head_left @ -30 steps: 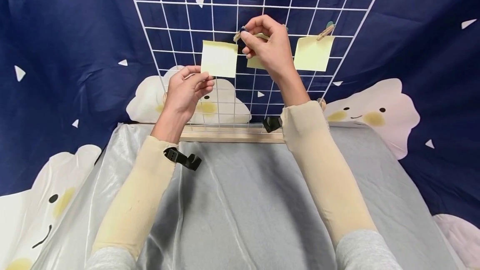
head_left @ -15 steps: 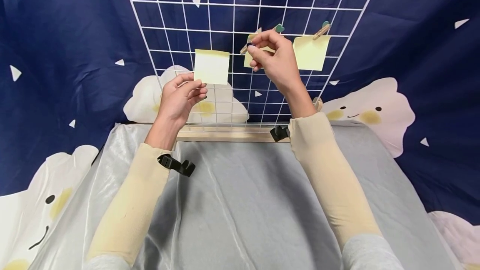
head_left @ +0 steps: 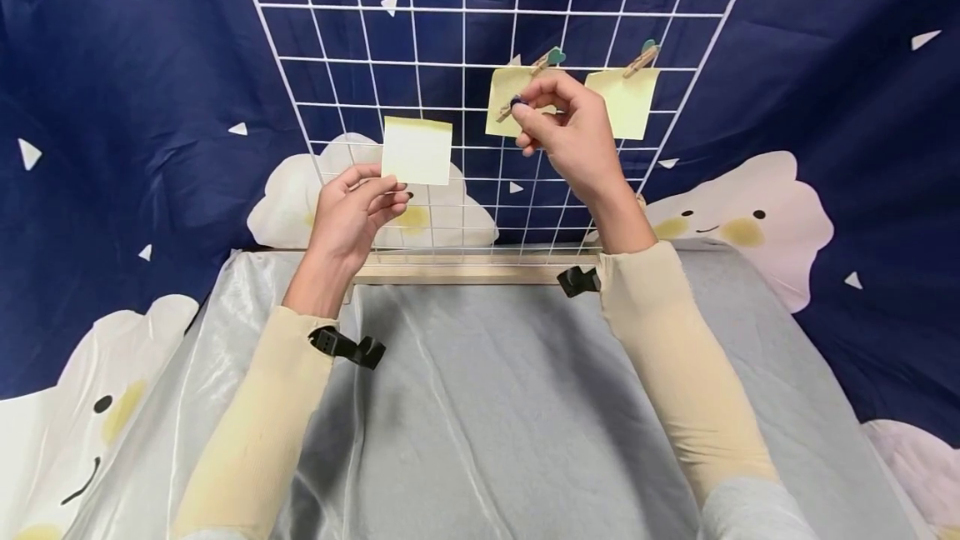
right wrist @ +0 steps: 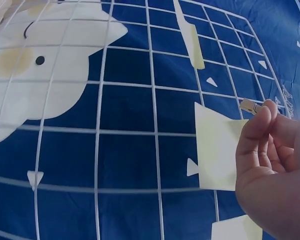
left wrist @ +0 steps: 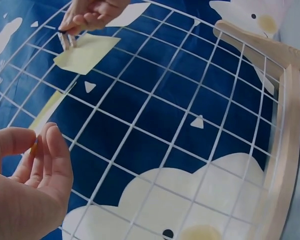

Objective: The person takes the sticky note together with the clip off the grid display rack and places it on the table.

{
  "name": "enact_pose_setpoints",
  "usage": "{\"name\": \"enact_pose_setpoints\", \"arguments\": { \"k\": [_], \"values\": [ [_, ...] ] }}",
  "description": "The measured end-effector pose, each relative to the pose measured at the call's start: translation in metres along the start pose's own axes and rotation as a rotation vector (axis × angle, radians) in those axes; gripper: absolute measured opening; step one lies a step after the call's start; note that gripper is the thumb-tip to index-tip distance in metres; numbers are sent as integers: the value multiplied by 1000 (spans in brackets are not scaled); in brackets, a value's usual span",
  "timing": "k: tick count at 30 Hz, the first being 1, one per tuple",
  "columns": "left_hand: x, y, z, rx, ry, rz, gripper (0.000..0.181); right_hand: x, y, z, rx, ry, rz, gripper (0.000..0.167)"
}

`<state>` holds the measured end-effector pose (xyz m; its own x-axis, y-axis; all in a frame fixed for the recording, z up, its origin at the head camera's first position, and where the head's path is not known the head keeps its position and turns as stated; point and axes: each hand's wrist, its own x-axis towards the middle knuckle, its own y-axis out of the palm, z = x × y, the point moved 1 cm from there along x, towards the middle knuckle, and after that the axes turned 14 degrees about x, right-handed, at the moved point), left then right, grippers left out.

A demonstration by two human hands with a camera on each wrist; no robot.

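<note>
My left hand (head_left: 347, 211) pinches a pale yellow sticky note (head_left: 417, 152) by its lower left corner, in front of the white wire grid (head_left: 463, 32). In my right hand (head_left: 573, 133), thumb and fingers pinch a small wooden clothespin (head_left: 505, 113) with a dark blue ornament; its tip shows in the right wrist view as a wooden clothespin (right wrist: 250, 106). Behind that hand, a second sticky note (head_left: 500, 86) hangs on the grid under a clothespin (head_left: 544, 62) with a green heart, partly covered. Farther right hangs another sticky note (head_left: 628, 102) under a similar green-heart clothespin (head_left: 640, 61).
The grid stands in a wooden base (head_left: 472, 273) at the back of a table draped in grey cloth (head_left: 480, 390). Behind it hangs a dark blue curtain (head_left: 135, 90) with clouds and white triangles.
My left hand has lowered the sticky note and drawn it slightly left. The right hand has moved down and right with the clothespin, uncovering the middle note's clip.
</note>
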<state>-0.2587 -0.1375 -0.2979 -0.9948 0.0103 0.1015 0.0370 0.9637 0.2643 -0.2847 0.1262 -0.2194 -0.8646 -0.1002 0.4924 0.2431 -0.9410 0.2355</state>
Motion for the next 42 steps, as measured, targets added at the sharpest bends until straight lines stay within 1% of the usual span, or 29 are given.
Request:
{"name": "enact_pose_setpoints", "arguments": {
  "k": [4,9,13,18,24,27,36,37,42],
  "values": [
    [-4,-7,5,5,-5,-2,10,-6,-9,5,-23,0,0,11],
    [-6,-14,10,14,-11,-6,12,-14,-21,9,-10,18,-35,12],
    [-7,-16,12,12,-11,0,10,-20,-28,12,-37,17,-50,11],
    [-9,-16,14,9,-18,-5,11,-27,-34,14,-35,9,-68,12],
    [-15,-18,17,11,-29,-11,12,-38,-40,16,-83,-31,-72,12],
    [-17,-20,20,14,-34,-12,12,-43,-43,16,-85,-36,-76,12],
    [-25,-33,30,18,-66,-43,11,-53,-52,2,-52,-20,-84,12],
    [-26,-34,31,18,-65,-44,12,-55,-53,0,-62,-20,-85,12],
    [-30,-36,37,6,-70,-32,11,-64,-61,-5,-55,-20,-114,12]
  ]
}}
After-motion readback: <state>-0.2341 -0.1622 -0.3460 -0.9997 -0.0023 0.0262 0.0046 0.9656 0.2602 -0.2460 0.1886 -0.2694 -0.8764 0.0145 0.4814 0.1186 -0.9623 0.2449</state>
